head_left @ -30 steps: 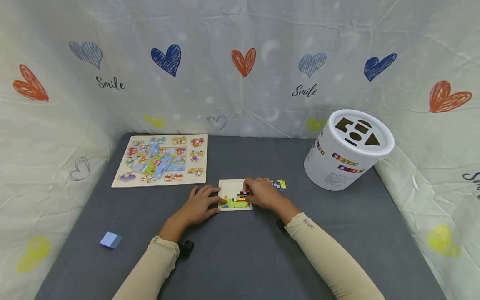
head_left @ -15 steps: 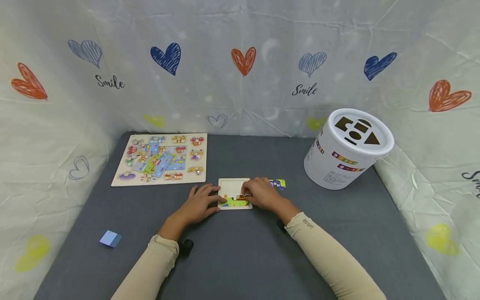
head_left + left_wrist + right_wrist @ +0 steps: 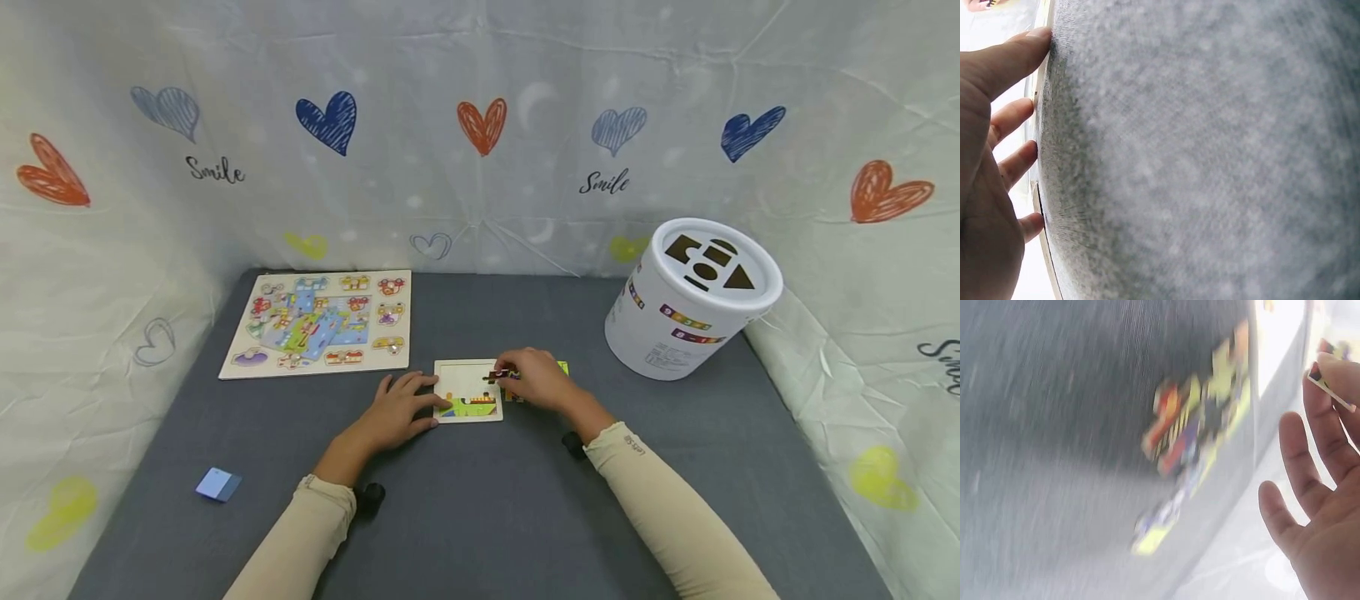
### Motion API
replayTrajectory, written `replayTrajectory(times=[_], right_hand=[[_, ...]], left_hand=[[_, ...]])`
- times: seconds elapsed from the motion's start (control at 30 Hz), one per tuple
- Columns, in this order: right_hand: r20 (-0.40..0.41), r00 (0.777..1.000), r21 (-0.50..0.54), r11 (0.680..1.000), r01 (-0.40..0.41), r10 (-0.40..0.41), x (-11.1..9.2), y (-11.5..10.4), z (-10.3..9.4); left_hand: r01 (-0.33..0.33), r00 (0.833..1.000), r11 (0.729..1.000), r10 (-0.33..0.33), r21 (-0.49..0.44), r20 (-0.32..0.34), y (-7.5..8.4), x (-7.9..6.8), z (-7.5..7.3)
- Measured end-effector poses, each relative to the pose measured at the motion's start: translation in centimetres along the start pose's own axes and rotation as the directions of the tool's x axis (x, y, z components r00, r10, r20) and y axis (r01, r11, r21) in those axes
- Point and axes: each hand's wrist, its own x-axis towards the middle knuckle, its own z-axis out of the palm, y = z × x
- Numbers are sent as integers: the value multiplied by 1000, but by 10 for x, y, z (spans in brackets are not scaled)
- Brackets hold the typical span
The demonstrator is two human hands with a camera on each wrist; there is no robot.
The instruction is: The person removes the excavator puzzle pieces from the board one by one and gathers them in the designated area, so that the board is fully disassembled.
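A small wooden puzzle tray (image 3: 463,377) lies mid-table, with green and multicoloured pieces (image 3: 468,407) along its lower part. My left hand (image 3: 397,412) rests at the tray's left side, fingers extended; in the left wrist view its fingertips touch the pale edge. Over the tray's right side, my right hand (image 3: 542,382) pinches a dark puzzle piece (image 3: 495,377) between thumb and finger. The right wrist view shows that piece (image 3: 1330,392) edge-on, its other fingers spread. Loose puzzle pieces (image 3: 1175,428) lie right of the tray, blurred there and partly hidden by my right hand in the head view.
A larger wooden vehicle puzzle board (image 3: 238,360) with pieces heaped on it lies at the back left. A white bucket (image 3: 663,333) with shaped holes in its lid stands at the right. A blue block (image 3: 218,484) sits at the left on the grey table (image 3: 480,517).
My right hand has lifted a dark piece off the tray's right part and shifted a little right, uncovering loose pieces beside the tray. The left hand has stayed in place.
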Motion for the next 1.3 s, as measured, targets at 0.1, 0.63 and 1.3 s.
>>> replayTrajectory(times=[0.1, 0.63, 1.3], right_hand=[[-3, 999, 20, 998, -54, 54, -6, 12, -13], [169, 978, 87, 986, -141, 125, -42, 72, -39], [140, 969, -73, 978, -196, 205, -49, 72, -33]], left_hand=[[2, 1000, 1000, -2, -13, -2, 0, -1, 0], [-3, 1000, 1000, 3, -3, -4, -3, -1, -3], [-11, 1000, 1000, 10, -18, -9, -4, 0, 2]])
